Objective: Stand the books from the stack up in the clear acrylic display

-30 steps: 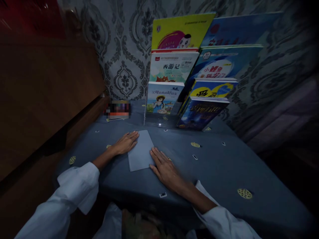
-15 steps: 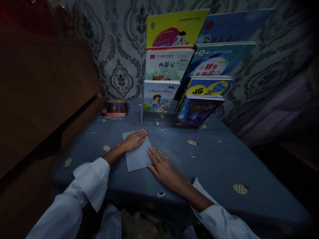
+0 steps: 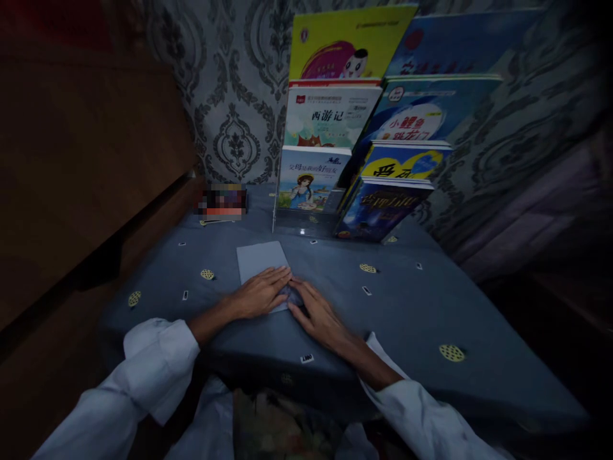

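A pale folded sheet of paper [image 3: 261,257] lies on the cloth-covered table in front of me. My left hand [image 3: 262,294] rests flat across its lower part, fingers stretched toward the right edge. From the right, my right hand [image 3: 318,314] reaches that same edge. Its fingers are extended and the thumb stands apart from them, with the fingertips touching or nearly touching those of my left hand. Between the two hands a dark, shaded patch shows; whether it is a lifted bit of paper I cannot tell. Both hands hide the paper's lower right part.
Beyond the paper stands a clear rack [image 3: 306,222] with several children's books [image 3: 330,118]. A blurred-out small item [image 3: 223,202] lies at the back left. The patterned blue-grey tablecloth [image 3: 402,319] covers the table. Wooden furniture [image 3: 90,172] borders the left side.
My left hand has slid down and right from the paper's upper part to its lower right. My right hand stays at the right edge, its fingers now close to the left ones.
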A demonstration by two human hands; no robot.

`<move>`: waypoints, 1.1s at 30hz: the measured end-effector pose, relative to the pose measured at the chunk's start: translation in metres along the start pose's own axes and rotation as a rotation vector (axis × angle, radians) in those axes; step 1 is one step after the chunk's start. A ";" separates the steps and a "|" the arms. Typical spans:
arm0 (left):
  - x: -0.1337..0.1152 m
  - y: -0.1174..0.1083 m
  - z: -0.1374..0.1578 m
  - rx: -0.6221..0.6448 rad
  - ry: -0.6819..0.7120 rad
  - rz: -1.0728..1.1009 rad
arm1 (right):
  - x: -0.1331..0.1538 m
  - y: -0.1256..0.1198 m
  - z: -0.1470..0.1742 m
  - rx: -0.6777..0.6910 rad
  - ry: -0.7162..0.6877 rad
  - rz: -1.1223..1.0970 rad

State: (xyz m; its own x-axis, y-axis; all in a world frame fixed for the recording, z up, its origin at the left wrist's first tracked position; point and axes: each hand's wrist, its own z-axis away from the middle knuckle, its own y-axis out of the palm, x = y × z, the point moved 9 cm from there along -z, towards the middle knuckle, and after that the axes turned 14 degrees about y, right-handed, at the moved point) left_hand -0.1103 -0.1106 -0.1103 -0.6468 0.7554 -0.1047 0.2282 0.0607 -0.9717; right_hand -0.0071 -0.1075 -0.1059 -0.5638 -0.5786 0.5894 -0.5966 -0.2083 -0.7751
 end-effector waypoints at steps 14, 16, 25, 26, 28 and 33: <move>-0.007 -0.008 0.030 -0.034 -0.030 0.136 | 0.003 -0.007 -0.001 0.026 -0.005 -0.052; 0.023 -0.011 0.042 -0.073 -0.134 0.116 | -0.001 -0.005 0.000 0.029 -0.002 -0.018; 0.074 -0.021 0.089 -0.119 -0.390 -0.016 | -0.008 0.001 0.001 0.036 -0.026 -0.023; 0.066 -0.023 0.089 -0.119 -0.372 -0.026 | -0.007 0.001 0.001 0.039 -0.024 -0.024; 0.047 -0.026 0.089 -0.116 -0.333 -0.041 | -0.007 0.000 0.000 0.042 -0.017 -0.015; -0.004 -0.030 0.090 -0.088 -0.216 -0.059 | -0.007 0.001 0.000 0.048 0.002 0.030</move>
State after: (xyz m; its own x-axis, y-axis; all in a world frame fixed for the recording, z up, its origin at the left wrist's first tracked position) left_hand -0.1796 -0.1741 -0.0994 -0.7991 0.5928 -0.1005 0.2421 0.1642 -0.9563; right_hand -0.0033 -0.1036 -0.1110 -0.5820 -0.5836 0.5663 -0.5513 -0.2288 -0.8023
